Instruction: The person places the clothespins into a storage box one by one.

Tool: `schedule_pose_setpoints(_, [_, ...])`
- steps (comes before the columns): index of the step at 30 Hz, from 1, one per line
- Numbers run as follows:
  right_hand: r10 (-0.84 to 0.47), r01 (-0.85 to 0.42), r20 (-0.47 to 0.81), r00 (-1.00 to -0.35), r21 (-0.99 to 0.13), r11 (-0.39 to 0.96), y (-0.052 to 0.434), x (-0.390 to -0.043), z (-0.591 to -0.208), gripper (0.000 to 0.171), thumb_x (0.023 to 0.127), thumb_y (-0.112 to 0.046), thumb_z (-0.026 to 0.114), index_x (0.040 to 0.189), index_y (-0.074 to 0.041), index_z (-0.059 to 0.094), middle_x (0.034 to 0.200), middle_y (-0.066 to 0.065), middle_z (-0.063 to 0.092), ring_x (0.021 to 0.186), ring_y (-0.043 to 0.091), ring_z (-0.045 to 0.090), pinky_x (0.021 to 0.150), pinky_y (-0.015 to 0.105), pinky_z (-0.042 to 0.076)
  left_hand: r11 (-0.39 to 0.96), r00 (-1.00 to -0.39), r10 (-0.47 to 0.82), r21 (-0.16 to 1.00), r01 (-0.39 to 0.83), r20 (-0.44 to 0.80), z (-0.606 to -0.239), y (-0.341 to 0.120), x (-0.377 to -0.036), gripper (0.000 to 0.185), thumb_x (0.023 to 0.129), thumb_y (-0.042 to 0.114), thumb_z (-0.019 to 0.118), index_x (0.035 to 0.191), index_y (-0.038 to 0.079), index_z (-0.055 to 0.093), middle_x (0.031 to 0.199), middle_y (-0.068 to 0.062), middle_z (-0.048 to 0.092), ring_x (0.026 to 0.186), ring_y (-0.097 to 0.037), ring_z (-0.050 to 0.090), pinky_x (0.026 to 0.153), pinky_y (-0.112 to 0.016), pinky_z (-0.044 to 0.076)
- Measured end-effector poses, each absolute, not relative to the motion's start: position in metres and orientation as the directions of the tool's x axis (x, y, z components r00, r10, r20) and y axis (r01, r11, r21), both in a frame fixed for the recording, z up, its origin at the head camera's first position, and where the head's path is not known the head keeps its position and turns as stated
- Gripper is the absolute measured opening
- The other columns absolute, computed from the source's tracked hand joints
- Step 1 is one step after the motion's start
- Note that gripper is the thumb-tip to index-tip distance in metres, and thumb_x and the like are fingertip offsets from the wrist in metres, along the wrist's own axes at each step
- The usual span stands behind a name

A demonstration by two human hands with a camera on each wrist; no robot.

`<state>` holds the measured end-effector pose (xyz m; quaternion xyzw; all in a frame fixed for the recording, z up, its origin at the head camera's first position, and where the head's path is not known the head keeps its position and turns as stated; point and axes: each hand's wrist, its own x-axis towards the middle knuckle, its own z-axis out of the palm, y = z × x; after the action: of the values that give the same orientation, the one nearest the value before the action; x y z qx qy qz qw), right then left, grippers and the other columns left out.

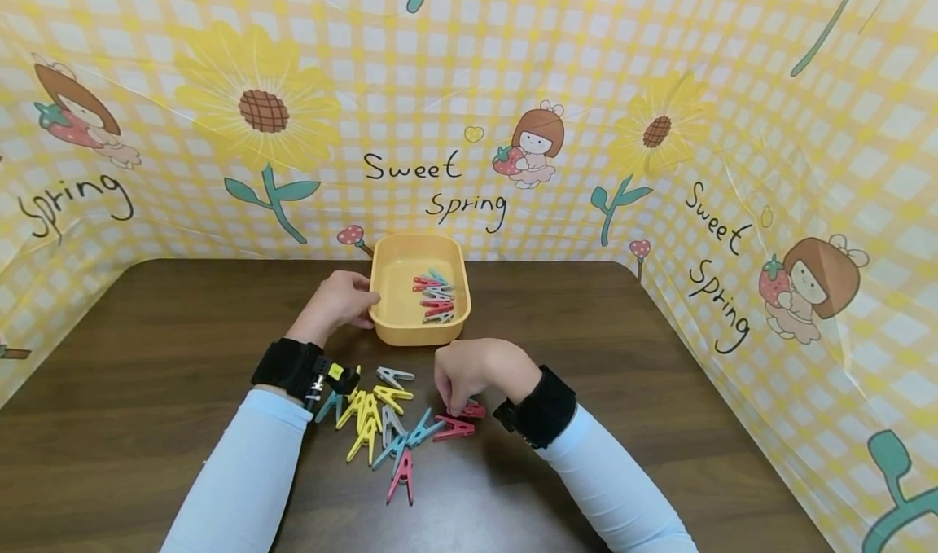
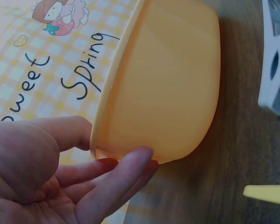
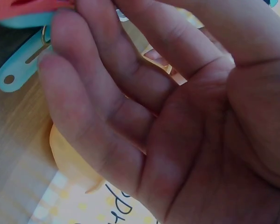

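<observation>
Left grip [image 1: 339,299] clasps yellow tub [image 1: 390,318] holding several pegs [image 1: 436,297]; right grip [image 1: 469,370] pinches red peg [image 1: 471,410].

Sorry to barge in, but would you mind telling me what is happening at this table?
A person is working with coloured clothespins. The left hand holds the side of a yellow tub that already has several pins inside. The right hand pinches a red clothespin at the edge of the loose pile of clothespins on the brown table.
</observation>
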<state>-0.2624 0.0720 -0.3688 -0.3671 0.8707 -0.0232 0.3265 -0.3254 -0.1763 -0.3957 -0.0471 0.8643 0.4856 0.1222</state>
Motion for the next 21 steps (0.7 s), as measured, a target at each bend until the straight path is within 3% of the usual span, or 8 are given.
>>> schedule_pose_setpoints(11, [-0.64,-0.618,-0.528,-0.558,-0.25,0.745,0.0725,-0.2595,-0.3644,0.009,0.095,-0.014,0.084,0.086,-0.016,0.084,0.082,-0.008,0.072,0.076,0.01,0.062,0.072,0.024,0.053,0.526,-0.964,0.035,0.826,-0.205,-0.262,-0.3963,-0.1764,-0.3254,0.056,0.109,0.014,0.058,0.157,-0.012,0.045,0.149,-0.034,0.056,0.097,-0.025,0.078,0.083,-0.033,0.069])
schedule_pose_setpoints(21, [-0.642,-0.605,-0.51,-0.572,-0.266,0.75,0.0738,-0.2594,-0.3605,0.014,0.095,-0.013,0.084,0.083,-0.019,0.082,0.078,-0.007,0.072,0.073,0.011,0.062,0.071,0.024,0.054,0.529,-0.964,0.031,0.822,-0.208,-0.264,-0.3961,-0.1763,-0.3255,0.056,0.109,0.014,0.058,0.157,-0.012,0.044,0.15,-0.035,0.055,0.096,-0.025,0.078,0.083,-0.034,0.069])
